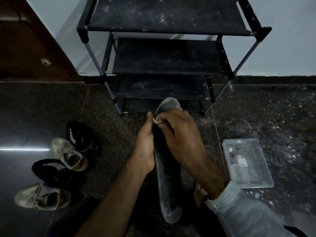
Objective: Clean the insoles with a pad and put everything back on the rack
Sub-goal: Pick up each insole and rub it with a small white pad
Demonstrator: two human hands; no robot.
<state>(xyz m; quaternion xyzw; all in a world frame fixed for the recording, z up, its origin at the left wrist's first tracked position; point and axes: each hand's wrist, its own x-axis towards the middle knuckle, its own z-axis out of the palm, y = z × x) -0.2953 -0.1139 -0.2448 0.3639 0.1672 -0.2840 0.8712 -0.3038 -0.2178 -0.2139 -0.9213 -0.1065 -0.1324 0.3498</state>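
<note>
From the head camera, a long dark grey insole [168, 177] is held up lengthwise in front of the person, its lower end near the bottom of the view and its upper end curling over just before the lowest shelves of the black fabric-shelved metal shoe rack [164, 53]. The left hand [145, 147] grips the insole along its left edge, thumb stretched up the side and fingers hidden behind it. The right hand [183, 134] lies over the upper part of the insole, its fingers curled, and its grip pinches a small pale pad [156, 121] against the insole's surface (only a sliver of the pad shows at the fingertips). A light grey knitted sleeve [239, 207] covers the right forearm.

On the dark speckled stone floor [273, 117] to the left lie four shoes: two black knit sneakers with white stripes [80, 135] and two beige lace-up sneakers [68, 153], alternating in a rough diagonal row. To the right, near the right forearm, sits a clear plastic rectangular box [248, 163] holding small pale items too blurred to identify. The rack stands against a pale wall, with a brown wooden door [25, 45] at the left.
</note>
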